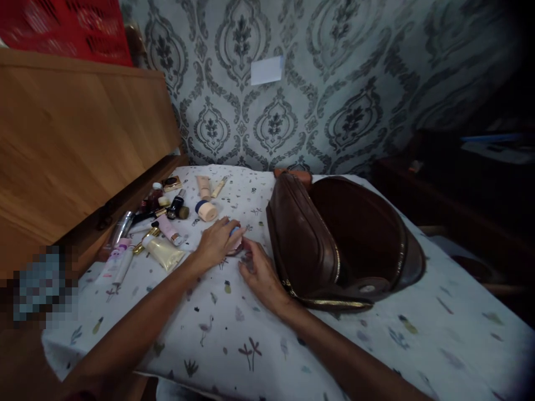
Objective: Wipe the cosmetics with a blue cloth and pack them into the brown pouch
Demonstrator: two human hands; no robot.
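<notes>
Near the middle of the cloth, my left hand [215, 242] is closed around a small pink item [236, 241] with a bluish part on top; its kind is hard to make out. My right hand [262, 273] has curled fingers at the item's right side, gripping its edge. Just beyond my left hand lies a cream jar with a dark blue lid [207, 210]. A cream tube [165, 253] and a pink tube [169, 229] are left of it. To the right of my right hand stands a brown leather bag [301, 234], unzipped and gaping.
More cosmetics lie at the left, among them a black bottle [176, 205], a silver tube [122, 227] and a beige tube [203, 187]. A wooden cabinet [83, 128] borders the table's left side. Patterned wallpaper [276, 122] rises behind the printed tablecloth [238, 345].
</notes>
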